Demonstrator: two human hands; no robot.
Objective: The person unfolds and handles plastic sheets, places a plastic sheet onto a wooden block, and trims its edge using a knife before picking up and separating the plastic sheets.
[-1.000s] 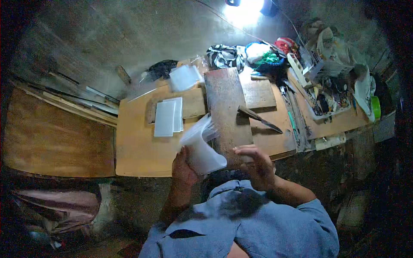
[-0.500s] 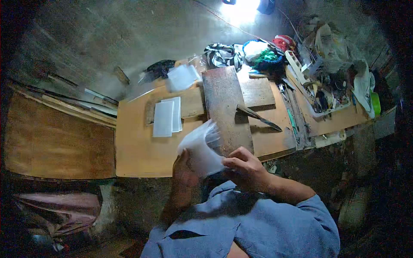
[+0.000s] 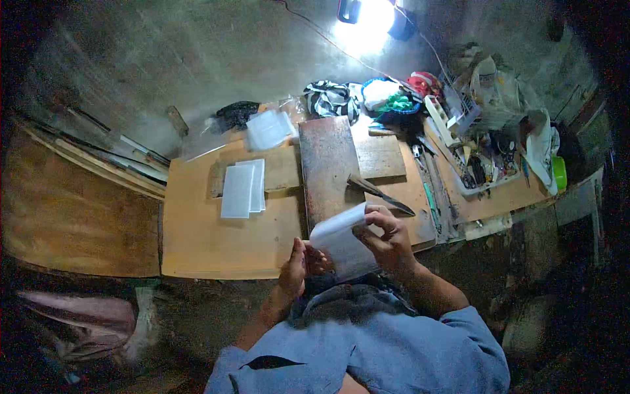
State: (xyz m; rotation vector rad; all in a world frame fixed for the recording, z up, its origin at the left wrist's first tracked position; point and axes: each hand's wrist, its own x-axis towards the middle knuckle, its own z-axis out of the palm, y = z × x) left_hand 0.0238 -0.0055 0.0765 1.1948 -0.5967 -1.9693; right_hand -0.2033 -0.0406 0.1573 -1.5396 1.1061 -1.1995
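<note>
My right hand grips a stack of thin whitish sheets by its upper right side, over the table's front edge. At the stack's left side is my left hand, thumb raised and fingers apart, partly behind the sheets. A dark wooden board lies just beyond them, with a knife resting across its right edge. To the left, more white sheets lie overlapping on a smaller board.
Another pile of translucent sheets lies at the back. Striped cloth and a white tray of tools are at the back right. A green-handled tool lies right of the knife. A bright lamp hangs above.
The sheets have moved right and turned, now held by my right hand. My left hand has loosened from them and opened. The camera view has shifted slightly.
</note>
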